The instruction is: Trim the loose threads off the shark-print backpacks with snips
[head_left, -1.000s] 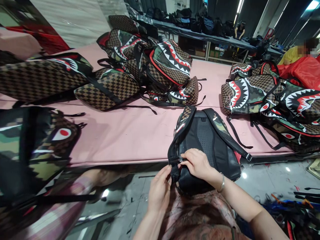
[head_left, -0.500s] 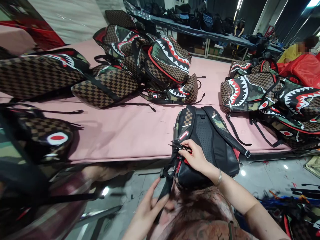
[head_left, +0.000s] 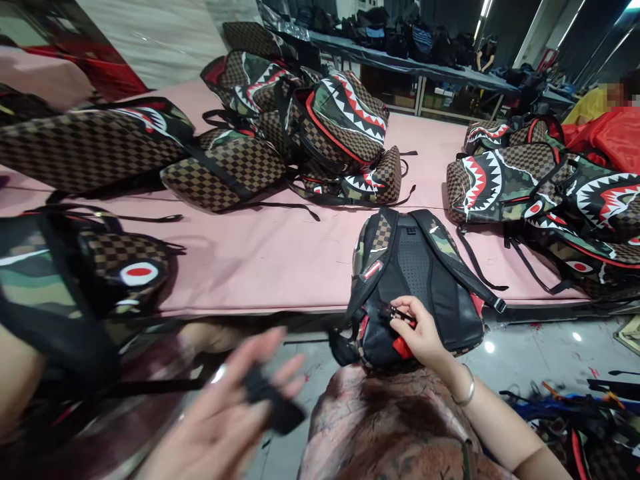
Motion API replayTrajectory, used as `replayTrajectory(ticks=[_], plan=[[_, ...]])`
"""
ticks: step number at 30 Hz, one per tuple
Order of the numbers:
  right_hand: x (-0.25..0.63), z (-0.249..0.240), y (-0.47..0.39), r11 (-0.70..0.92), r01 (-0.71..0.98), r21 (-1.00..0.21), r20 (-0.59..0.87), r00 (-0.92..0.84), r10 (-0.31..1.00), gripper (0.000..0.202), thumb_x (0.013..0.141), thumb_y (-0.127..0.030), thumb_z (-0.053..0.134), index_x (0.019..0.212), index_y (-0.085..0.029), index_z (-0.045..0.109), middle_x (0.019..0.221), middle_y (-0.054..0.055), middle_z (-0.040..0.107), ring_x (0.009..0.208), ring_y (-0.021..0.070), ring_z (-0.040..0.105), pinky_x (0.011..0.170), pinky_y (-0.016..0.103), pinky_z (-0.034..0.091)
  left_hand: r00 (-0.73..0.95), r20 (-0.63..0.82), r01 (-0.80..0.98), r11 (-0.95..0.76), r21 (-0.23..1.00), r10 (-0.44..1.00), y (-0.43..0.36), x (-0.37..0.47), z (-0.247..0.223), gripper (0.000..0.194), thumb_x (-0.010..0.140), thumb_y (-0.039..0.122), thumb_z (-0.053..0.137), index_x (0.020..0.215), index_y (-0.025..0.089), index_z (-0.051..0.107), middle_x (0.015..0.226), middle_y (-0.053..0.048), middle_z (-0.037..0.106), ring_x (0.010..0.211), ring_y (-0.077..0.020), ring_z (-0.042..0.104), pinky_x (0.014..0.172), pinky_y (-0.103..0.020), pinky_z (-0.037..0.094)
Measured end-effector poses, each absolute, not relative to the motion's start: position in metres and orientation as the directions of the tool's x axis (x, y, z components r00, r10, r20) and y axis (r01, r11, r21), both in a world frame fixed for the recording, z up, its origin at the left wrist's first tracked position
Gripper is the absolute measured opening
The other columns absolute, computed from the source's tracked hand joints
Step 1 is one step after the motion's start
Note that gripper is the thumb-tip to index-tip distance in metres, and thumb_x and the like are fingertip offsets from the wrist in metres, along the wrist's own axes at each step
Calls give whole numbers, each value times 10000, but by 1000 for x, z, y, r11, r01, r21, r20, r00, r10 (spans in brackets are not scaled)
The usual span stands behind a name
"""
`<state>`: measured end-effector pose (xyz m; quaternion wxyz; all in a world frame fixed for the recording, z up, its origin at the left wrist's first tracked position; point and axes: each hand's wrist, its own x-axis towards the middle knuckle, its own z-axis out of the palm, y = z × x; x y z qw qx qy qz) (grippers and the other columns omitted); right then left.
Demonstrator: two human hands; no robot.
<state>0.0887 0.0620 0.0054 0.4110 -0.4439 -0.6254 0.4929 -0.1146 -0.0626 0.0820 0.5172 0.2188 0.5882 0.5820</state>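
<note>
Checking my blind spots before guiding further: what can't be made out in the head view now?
Head view: the black piece in the left hand is blurred; its exact shape is unclear.
Head view: the small black tool is partly covered by the right hand.
Head view: the near backpack hides its front beneath its strapped back.
Head view: the camo bag at far left is cut off by the left edge.

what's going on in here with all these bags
A person is working on a backpack that lies straps up at the edge of a pink table. The right hand holds a small dark tool, perhaps snips, over its back. The left hand, away from the backpack, has a black strip at its fingers; blur hides how firmly. More bags are heaped farther back.
</note>
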Motion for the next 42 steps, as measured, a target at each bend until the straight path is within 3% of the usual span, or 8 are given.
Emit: replayTrajectory(ticks=[5,10,20,27,30,36,39,42], plan=[[108,18,36,384,249,-889,238,-467,852,150,789,-238,574,933,-196,574,798,17,603,703,138,557,639,244,438,-105,-396,-529,286,799,912,-30,-70,69,596,682,212,688,1242,319,512,1438,-23,371,1228,-314,432,984,-373,410],[110,20,32,532,260,-806,309,-581,753,168,838,-265,549,988,-192,561,841,43,614,740,149,559,660,253,429,-18,-401,-470,346,812,916,-28,-67,57,641,702,242,674,1300,311,451,1449,-48,336,1264,-302,382,1012,-375,367],[102,21,43,557,335,-760,266,-622,736,103,884,-256,509,901,-202,596,764,15,623,727,145,562,681,252,400,-77,-420,-413,354,839,904,-29,-65,52,636,676,250,694,1277,276,489,1407,-50,411,1279,-247,373,1021,-292,347],[104,18,42,551,339,-762,240,-643,727,135,812,-195,585,947,-200,580,835,17,636,757,144,573,657,236,400,-98,-410,-291,368,883,907,-23,-58,52,655,677,271,688,1294,247,469,1297,-62,544,1232,-270,435,1021,-359,355],[104,20,43,560,368,-743,257,-616,745,60,823,-181,564,868,-198,599,771,10,637,721,146,567,646,245,388,-73,-423,-310,383,870,903,-23,-55,53,628,683,251,687,1278,269,488,1362,-50,474,1223,-255,447,1023,-347,354],[108,20,46,346,258,-902,216,-422,880,97,835,-260,552,882,-188,597,797,14,630,724,136,569,636,232,419,8,-395,-459,355,815,918,-22,-64,57,623,681,261,692,1272,261,494,1395,-68,431,1241,-257,429,994,-303,382],[114,12,46,245,204,-948,166,-342,925,126,812,-276,566,896,-186,591,804,11,624,715,138,571,630,235,435,0,-433,-443,388,808,901,-20,-72,52,525,694,337,687,1190,215,566,1273,-110,561,1095,-265,567,882,-319,480],[119,7,43,232,172,-958,177,-286,942,145,807,-273,568,924,-188,582,782,7,613,683,134,564,622,239,441,-1,-531,-312,504,805,848,-17,-75,43,428,711,430,652,1005,119,636,794,-113,726,617,-207,675,557,-279,531]])
